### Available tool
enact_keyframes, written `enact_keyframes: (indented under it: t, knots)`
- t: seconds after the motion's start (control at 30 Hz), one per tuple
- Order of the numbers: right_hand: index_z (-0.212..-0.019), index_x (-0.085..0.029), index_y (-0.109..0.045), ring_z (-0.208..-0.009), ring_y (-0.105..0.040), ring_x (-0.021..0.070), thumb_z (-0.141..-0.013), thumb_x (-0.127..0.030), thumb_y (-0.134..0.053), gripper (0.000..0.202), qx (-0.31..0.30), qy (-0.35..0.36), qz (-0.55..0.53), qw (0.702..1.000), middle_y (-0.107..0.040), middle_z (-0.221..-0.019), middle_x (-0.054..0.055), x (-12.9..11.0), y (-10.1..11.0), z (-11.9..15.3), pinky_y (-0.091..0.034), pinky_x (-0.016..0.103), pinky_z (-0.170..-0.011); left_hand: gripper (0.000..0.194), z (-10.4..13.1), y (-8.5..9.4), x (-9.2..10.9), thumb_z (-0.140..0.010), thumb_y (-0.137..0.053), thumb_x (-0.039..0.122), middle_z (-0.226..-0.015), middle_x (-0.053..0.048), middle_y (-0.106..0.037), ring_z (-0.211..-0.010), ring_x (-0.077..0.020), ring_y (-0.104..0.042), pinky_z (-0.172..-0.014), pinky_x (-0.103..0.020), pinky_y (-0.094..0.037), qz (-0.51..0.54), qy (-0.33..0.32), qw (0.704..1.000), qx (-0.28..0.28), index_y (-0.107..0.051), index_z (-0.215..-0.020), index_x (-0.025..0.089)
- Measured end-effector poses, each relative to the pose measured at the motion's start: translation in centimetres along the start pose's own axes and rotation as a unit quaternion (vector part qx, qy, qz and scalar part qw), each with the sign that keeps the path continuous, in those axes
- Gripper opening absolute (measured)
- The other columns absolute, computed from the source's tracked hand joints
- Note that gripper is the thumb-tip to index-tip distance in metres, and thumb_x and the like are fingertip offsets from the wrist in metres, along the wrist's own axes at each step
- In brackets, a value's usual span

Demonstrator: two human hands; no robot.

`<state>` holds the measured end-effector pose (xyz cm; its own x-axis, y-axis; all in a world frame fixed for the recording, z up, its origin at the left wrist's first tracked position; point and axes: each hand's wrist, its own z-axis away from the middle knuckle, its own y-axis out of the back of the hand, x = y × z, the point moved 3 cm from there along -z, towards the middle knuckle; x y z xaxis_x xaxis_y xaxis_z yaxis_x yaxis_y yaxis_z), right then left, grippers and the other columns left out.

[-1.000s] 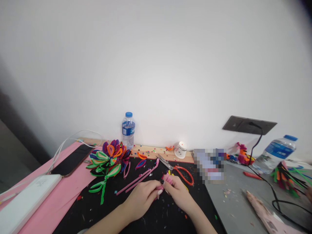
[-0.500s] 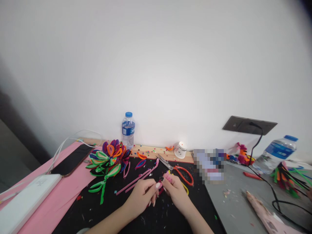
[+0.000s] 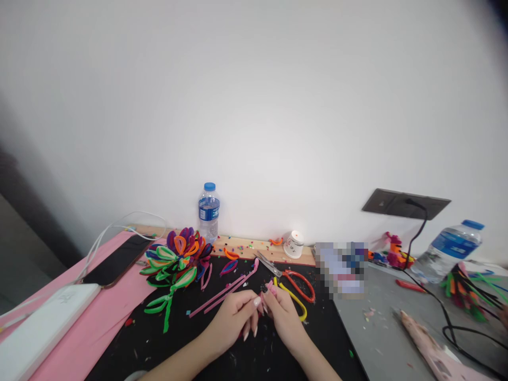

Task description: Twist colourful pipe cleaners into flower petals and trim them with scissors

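Close together over the black mat (image 3: 178, 352), both my hands work on one small pink piece of pipe cleaner (image 3: 271, 288). My right hand (image 3: 286, 320) pinches it between thumb and fingers. My left hand (image 3: 238, 320) has its fingers curled and its thumb pressed at the near side of the piece; most of the piece is hidden. Behind my right hand lie scissors (image 3: 297, 283) with red handles and a bent yellow pipe cleaner (image 3: 299, 306). Long pink pipe cleaners (image 3: 222, 296) lie left of my hands, beside a colourful pipe-cleaner flower (image 3: 180, 256).
A water bottle (image 3: 209, 211) and an upturned paper cup (image 3: 293, 244) stand at the wall. To the left are a phone (image 3: 117, 259) and a white power strip (image 3: 51, 328). On the right lie a second bottle (image 3: 452, 248), a black cable (image 3: 432, 293) and a pink pouch (image 3: 436, 344).
My right hand has shifted slightly left and down, so more of the yellow pipe cleaner shows. Less of the pink piece is visible between my fingers.
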<state>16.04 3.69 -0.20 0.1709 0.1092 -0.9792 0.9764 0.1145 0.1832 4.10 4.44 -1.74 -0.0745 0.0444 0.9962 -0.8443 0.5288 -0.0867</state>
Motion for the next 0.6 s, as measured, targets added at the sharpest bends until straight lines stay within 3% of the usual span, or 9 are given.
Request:
enact_keyframes:
  t: [0.23, 0.43, 0.5, 0.6]
  knots:
    - [-0.055, -0.018, -0.042, -0.053, -0.035, 0.0111, -0.086, -0.039, -0.037, 0.038, 0.030, 0.032, 0.085, 0.995, -0.037, -0.054, -0.004, -0.70, 0.33, 0.40, -0.029, 0.024, -0.052, 0.030, 0.01, -0.45, 0.14, -0.080, -0.050, 0.038, -0.038, 0.003, -0.052, -0.027, -0.0033, -0.032, -0.030, -0.014, -0.019, 0.164, 0.057, 0.984, -0.026, -0.052, -0.064, 0.013]
    - [-0.057, -0.019, -0.039, -0.052, -0.035, 0.0118, -0.086, -0.038, -0.034, 0.035, 0.034, 0.106, 0.150, 0.982, -0.037, -0.056, -0.003, -0.89, 0.27, 0.87, -0.030, 0.025, -0.052, 0.022, 0.39, -0.92, 0.49, -0.076, -0.056, 0.028, -0.033, 0.008, -0.040, -0.027, -0.0018, -0.024, -0.036, -0.016, -0.023, 0.317, 0.095, 0.942, -0.050, -0.050, -0.061, 0.014]
    - [-0.057, -0.019, -0.037, -0.051, -0.034, 0.0114, -0.086, -0.039, -0.035, 0.035, 0.044, 0.103, 0.148, 0.983, -0.035, -0.055, -0.004, -0.98, 0.33, 0.77, -0.029, 0.025, -0.051, 0.026, 0.33, -0.86, 0.37, -0.079, -0.051, 0.034, -0.036, 0.007, -0.044, -0.027, -0.0032, -0.027, -0.034, -0.016, -0.023, 0.270, 0.092, 0.957, -0.058, -0.048, -0.062, 0.015]
    - [-0.057, -0.019, -0.036, -0.051, -0.031, 0.0109, -0.085, -0.041, -0.035, 0.036, 0.051, 0.059, 0.109, 0.991, -0.032, -0.055, -0.004, -0.89, 0.40, 0.38, -0.027, 0.024, -0.050, 0.025, 0.29, -0.33, 0.70, -0.079, -0.051, 0.037, -0.049, 0.003, -0.053, -0.033, -0.0055, -0.037, -0.035, -0.017, -0.027, 0.081, 0.025, 0.996, -0.038, -0.049, -0.068, 0.015]
